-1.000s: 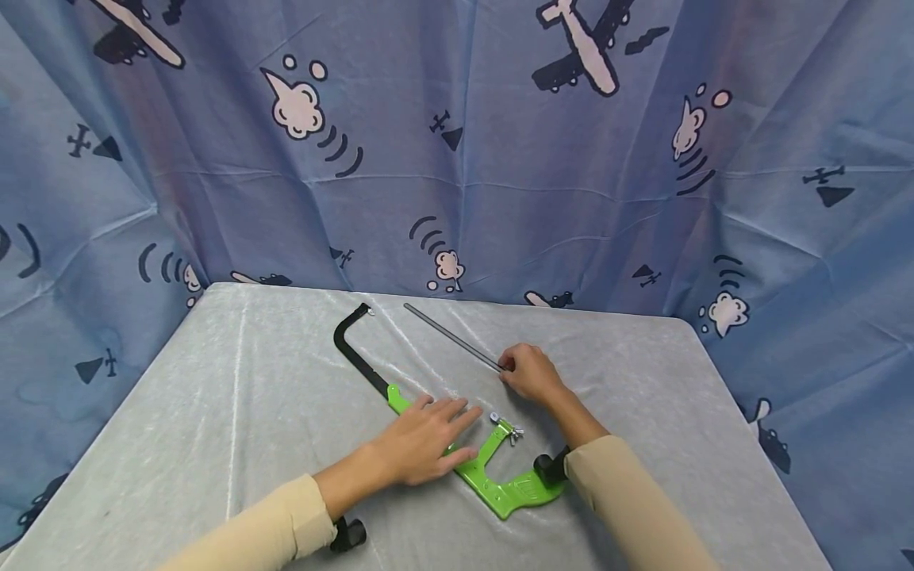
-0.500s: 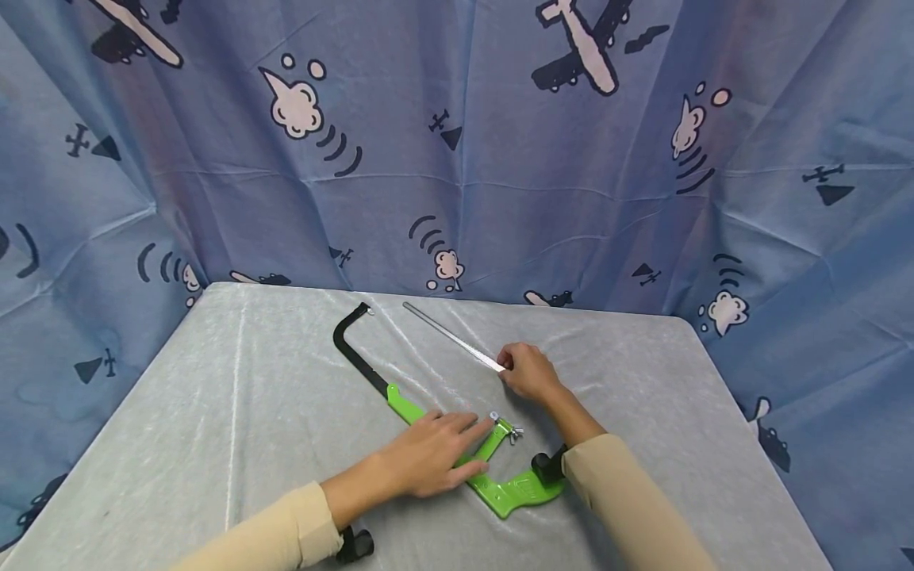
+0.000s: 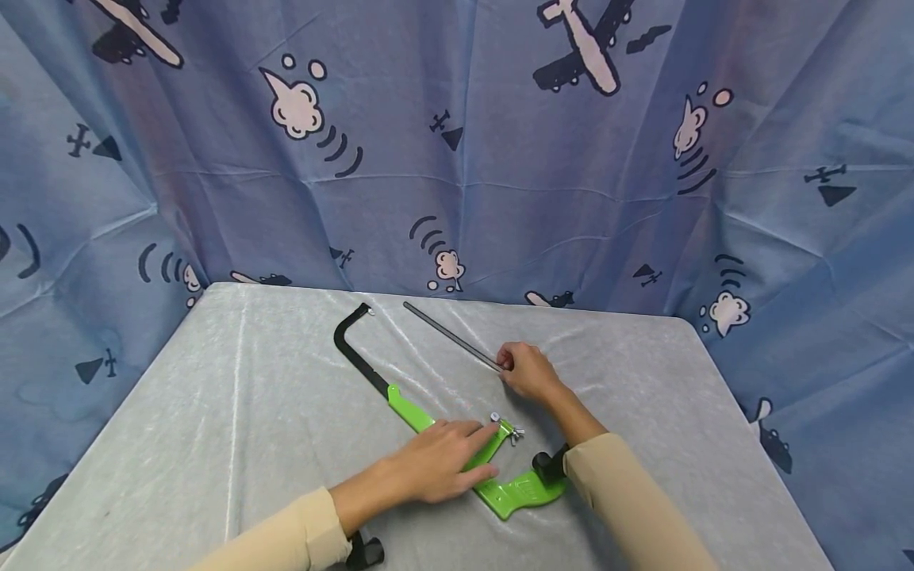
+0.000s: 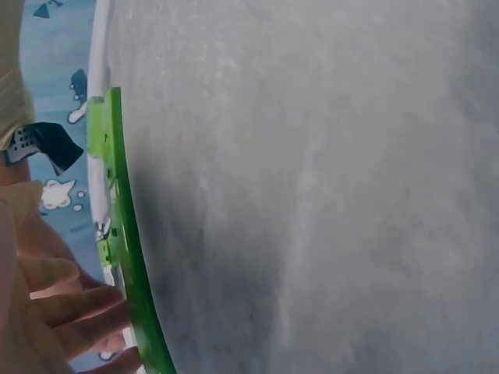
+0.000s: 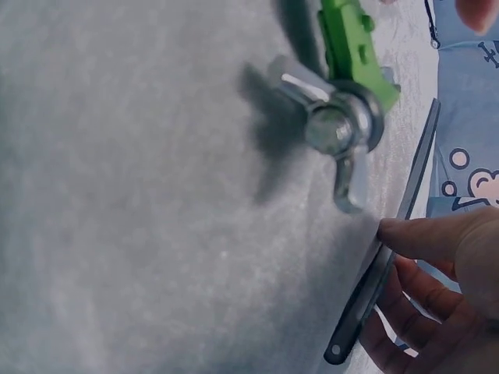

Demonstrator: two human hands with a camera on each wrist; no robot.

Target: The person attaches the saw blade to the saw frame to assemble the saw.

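Observation:
A hacksaw frame (image 3: 410, 409), black at its far end and green toward the handle (image 3: 524, 493), lies slantwise on the table. My left hand (image 3: 444, 460) extends over the green part, fingers fairly straight, the index fingertip right by the short green arm with the wing nut. Between thumb and fingers my right hand (image 3: 530, 371) pinches the near end of a thin grey hacksaw blade (image 3: 451, 335), which points away to the far left. The right wrist view shows the blade's end hole (image 5: 336, 350) below the thumb and the metal wing nut (image 5: 331, 128) beside it.
A pale grey cloth covers the table (image 3: 171, 444). Behind it hangs a blue curtain (image 3: 385, 119) printed with planes and clouds. Black straps with camera mounts sit at both wrists, the right one (image 3: 548, 466) overlapping the saw's handle in the head view.
My left hand has slid right and nearer along the frame, toward the wing-nut arm. The blade flashed bright half a second ago and looks dark again; the right hand has stayed nearly in place.

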